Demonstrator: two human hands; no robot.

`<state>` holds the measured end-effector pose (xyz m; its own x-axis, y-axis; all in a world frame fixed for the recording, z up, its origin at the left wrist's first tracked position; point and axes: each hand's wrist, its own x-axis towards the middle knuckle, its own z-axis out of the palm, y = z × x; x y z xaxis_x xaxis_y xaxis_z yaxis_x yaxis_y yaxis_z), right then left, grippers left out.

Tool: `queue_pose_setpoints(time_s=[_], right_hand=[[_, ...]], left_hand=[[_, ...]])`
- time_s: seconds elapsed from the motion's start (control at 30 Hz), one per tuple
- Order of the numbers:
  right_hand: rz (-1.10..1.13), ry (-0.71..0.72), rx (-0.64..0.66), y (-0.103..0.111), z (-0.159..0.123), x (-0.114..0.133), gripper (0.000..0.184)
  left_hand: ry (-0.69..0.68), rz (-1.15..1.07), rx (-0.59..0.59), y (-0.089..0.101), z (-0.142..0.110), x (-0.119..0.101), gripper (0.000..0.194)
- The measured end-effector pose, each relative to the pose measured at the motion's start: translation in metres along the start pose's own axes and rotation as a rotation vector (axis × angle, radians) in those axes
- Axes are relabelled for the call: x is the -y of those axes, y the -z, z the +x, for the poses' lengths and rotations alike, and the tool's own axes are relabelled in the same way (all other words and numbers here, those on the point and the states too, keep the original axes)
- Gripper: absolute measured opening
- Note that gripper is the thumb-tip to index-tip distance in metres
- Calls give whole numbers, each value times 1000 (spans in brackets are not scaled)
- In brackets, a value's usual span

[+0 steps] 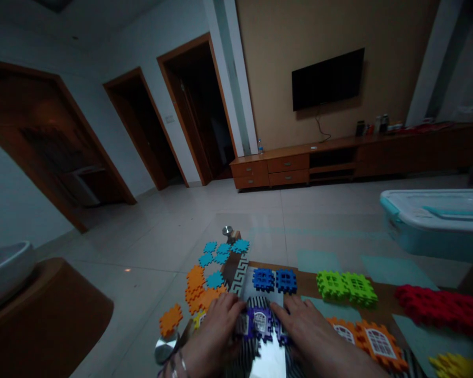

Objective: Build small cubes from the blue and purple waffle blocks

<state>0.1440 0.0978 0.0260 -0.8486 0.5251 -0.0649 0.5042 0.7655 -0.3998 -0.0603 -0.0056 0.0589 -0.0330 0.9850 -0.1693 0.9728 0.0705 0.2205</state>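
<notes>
Purple interlocking building tiles [261, 322] with white window prints lie in a row at the bottom middle, between my two hands. My left hand [219, 328] curls its fingers over the left end of the row. At the right end, my right hand [305, 326] grips the tile there, partly covering it. Dark and light stripes show around the purple tiles. Just beyond are two stacks of blue tiles [263, 279]. Orange window tiles [378, 342] sit to the right of my right hand, and a bit of a yellow tile [199, 318] peeks out beside my left hand.
The glass table carries light-blue tiles [221, 252] and orange tiles [195, 283] on the left. Green tiles [347, 287], red tiles [441, 310] and yellow tiles [455, 365] lie rightward. A lidded teal bin [437, 231] stands at right. Beyond are a TV cabinet [287, 170] and television [328, 79].
</notes>
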Motion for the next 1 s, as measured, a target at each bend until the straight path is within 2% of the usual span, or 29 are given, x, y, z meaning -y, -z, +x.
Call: queue_pose_setpoints(time_s=[0.13, 0.3, 0.43, 0.53, 0.63, 0.7, 0.87, 1.0], right_hand=[[-17, 1, -7, 1, 3, 1, 70], [-34, 11, 6, 4, 2, 2, 70], [-42, 5, 6, 3, 1, 2, 65], [-2, 9, -4, 2, 2, 2, 71], [1, 7, -20, 3, 3, 4, 79], [5, 5, -36, 4, 4, 8, 78], [40, 31, -45, 3, 11, 27, 71], [-27, 20, -20, -5, 24, 38, 69]], left_hand=[[-49, 11, 87, -10, 21, -22, 62], [-47, 49, 121, -14, 29, -25, 57], [-43, 53, 141, -11, 31, -28, 61], [-42, 1, 132, -9, 30, -25, 71], [-7, -44, 94, -9, 26, -14, 83], [12, -39, 89, -11, 23, -5, 85], [16, 22, 120, -16, 20, 5, 81], [23, 68, 114, -17, 21, 2, 61]])
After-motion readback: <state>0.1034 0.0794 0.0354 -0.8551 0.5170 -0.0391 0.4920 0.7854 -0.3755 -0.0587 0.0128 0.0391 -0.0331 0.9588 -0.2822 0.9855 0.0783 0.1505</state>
